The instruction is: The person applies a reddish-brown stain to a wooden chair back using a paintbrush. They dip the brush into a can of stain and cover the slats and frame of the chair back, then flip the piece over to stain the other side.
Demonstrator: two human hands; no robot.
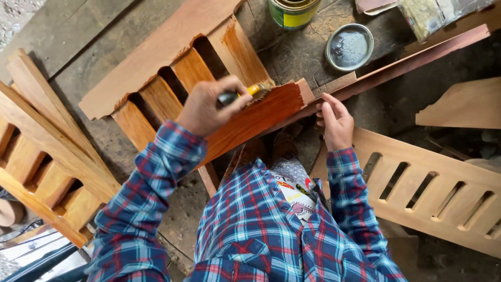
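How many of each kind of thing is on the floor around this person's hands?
Slatted wooden panels: 3
Paint cans: 1
Can lids: 1
Brushes: 1, held in the left hand
Plain cut boards: 1
Total: 7
The right hand rests on the edge of the panel being stained.

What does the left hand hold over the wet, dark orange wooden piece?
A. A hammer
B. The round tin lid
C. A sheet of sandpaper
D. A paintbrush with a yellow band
D: the left hand grips a paintbrush with a yellow band, its bristles on the stained slatted panel, while the round tin lid lies apart on the floor near the open tin.
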